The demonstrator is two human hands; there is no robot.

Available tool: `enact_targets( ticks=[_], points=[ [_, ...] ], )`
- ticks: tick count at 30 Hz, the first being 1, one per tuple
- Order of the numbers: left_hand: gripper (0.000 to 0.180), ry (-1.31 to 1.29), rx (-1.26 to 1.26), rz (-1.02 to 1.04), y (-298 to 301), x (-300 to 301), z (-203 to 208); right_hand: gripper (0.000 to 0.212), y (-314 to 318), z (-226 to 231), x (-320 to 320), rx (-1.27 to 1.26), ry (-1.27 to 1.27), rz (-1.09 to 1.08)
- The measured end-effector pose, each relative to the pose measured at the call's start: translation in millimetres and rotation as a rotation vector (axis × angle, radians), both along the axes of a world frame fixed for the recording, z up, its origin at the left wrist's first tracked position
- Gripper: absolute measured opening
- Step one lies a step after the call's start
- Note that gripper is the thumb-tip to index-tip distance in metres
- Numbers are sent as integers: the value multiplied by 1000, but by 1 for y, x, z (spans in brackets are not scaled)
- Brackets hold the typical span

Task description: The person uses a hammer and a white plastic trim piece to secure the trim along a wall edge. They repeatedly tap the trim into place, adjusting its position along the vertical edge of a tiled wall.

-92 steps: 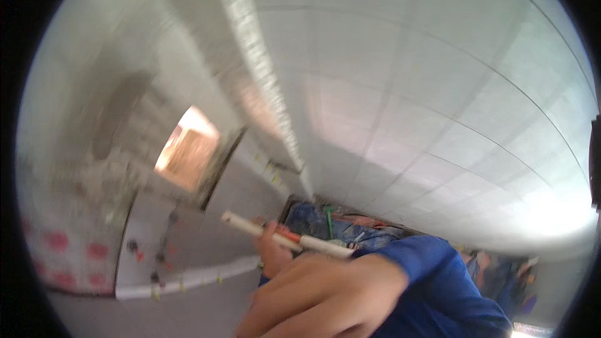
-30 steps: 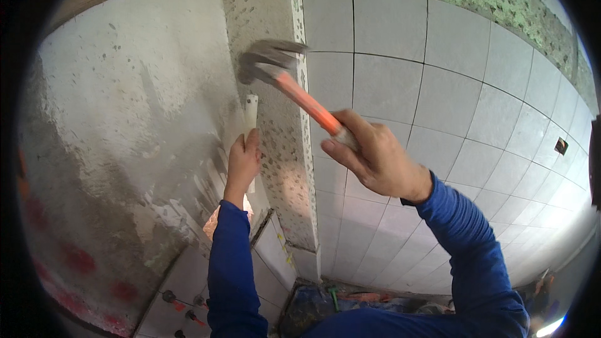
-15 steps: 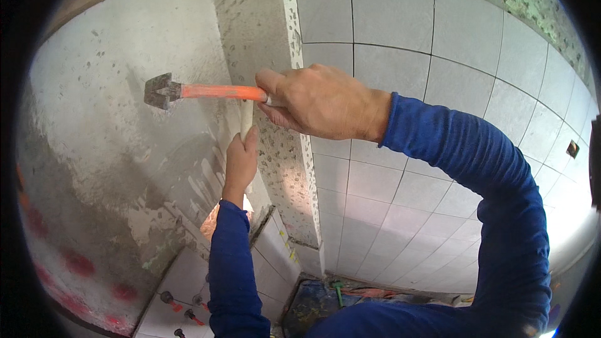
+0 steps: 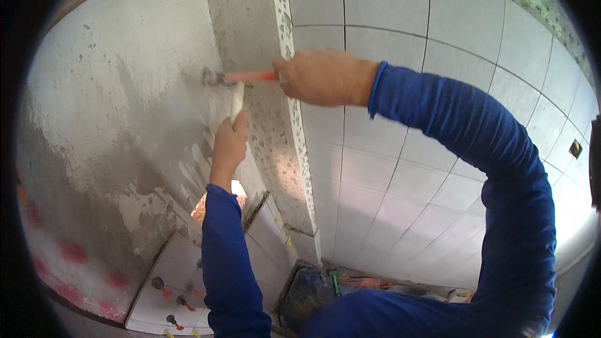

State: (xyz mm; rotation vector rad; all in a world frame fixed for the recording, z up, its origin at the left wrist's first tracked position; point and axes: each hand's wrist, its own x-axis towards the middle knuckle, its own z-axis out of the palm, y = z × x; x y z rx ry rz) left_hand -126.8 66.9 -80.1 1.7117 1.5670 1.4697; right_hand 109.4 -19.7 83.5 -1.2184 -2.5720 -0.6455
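My right hand (image 4: 325, 78) is closed round the grip of a hammer with an orange shaft (image 4: 256, 77). Smeared by motion, its dark metal head (image 4: 214, 78) is beside the upper end of a white pipe-like piece (image 4: 237, 99); I cannot tell whether they touch. My left hand (image 4: 229, 147) grips this white piece just below its top, close to the wall corner. The lower part of the piece is hidden by the hand and arm.
A pitted concrete column (image 4: 266, 112) stands at the corner, beside a grey tiled wall (image 4: 388, 0). At left is a rough plastered wall (image 4: 125, 69). Lower tiles carry several dark fittings with red parts (image 4: 181, 302). A green-handled tool (image 4: 335, 281) lies on the floor.
The hammer has swung right and slightly up in view, its head now near the white piece's top. My left hand and the white piece sit slightly further left; the view has shifted a little.
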Motion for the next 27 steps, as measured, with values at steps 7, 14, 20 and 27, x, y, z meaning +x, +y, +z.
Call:
enact_targets(
  ticks=[7,14,20,27],
  points=[
    [51,-170,-27,-165,-22,21,1,26,-25,9,18,136,135,256],
    [49,-11,139,-104,-9,20,-8,25,-20,3,21,84,46,150],
    [52,27,116,-61,-9,21,-13,28,-21,10,35,27,11,1],
    [54,27,110,-69,-18,22,-2,30,-18,-1,36,32,51,45]
  ],
)
